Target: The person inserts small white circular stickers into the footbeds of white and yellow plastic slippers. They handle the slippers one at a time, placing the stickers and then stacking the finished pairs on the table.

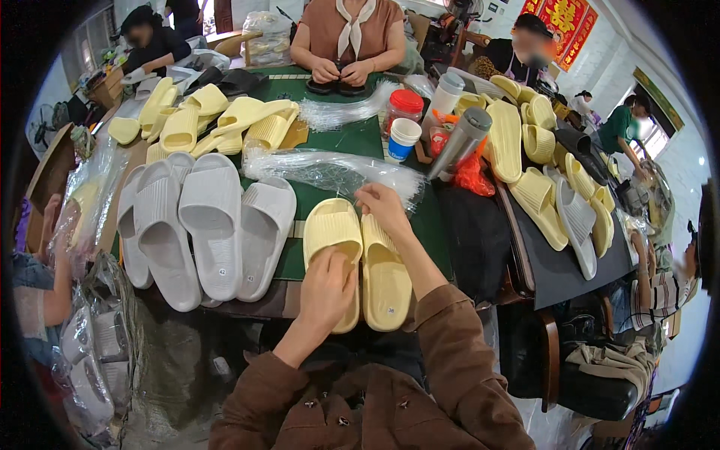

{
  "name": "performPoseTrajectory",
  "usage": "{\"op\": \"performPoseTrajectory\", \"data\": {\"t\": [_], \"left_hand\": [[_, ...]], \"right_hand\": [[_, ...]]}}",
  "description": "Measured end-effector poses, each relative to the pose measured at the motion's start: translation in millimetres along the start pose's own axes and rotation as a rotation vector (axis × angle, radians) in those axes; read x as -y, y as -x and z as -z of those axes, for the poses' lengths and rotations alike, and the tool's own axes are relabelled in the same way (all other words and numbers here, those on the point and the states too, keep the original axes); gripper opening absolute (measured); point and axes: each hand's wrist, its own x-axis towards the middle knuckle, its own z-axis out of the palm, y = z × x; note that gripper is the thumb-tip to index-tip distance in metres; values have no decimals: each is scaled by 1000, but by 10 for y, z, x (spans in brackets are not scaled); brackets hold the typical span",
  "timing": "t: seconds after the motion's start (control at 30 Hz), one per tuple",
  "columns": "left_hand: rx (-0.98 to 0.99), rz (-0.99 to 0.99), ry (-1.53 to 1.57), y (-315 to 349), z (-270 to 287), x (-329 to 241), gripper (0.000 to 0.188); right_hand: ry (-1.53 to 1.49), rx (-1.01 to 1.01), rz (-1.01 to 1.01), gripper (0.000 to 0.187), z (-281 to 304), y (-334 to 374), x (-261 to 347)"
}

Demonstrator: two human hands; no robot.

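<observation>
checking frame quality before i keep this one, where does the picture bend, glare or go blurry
In the head view, the corners go black and the right-hand wall leans; in the head view, glare streaks the clear plastic strands; in the head view, the left hand, right hand and yellow slippers look fairly sharp, while blurred patches cover some co-workers' heads.

**Bright, even room light within a dark fisheye rim**

The room is lit brightly, with daylight let in by a pale, overexposed window (660, 142) at the upper right. White glints are thrown back by a bundle of clear, crinkled plastic film (330, 169) on the green-topped desk (341, 141). Soft shadows are held inside the pale-yellow ribbed slippers (387, 291), and the space below the desk is left dim. The centre is rendered fairly sharply; background co-workers' heads (525, 45) are blurred. Straight edges are bent outward, and the corners are blacked out.
</observation>
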Motion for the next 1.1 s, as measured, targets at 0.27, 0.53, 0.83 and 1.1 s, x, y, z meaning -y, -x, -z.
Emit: {"op": "performPoseTrajectory", "data": {"t": [0.27, 0.53, 0.83, 1.1], "left_hand": [[-32, -78, -129, -7, -149, -26, 47], [-102, -80, -22, -12, 23, -100, 18], [-188, -122, -59, -971, -31, 243, 12], [129, 103, 4, -1273, -237, 474, 15]], "right_hand": [[-29, 4, 17, 16, 6, -21, -76], [-18, -27, 7, 16, 4, 27, 22], [-106, -94, 58, 16, -31, 12, -50], [-81, -174, 96, 17, -5, 20, -55]]}}
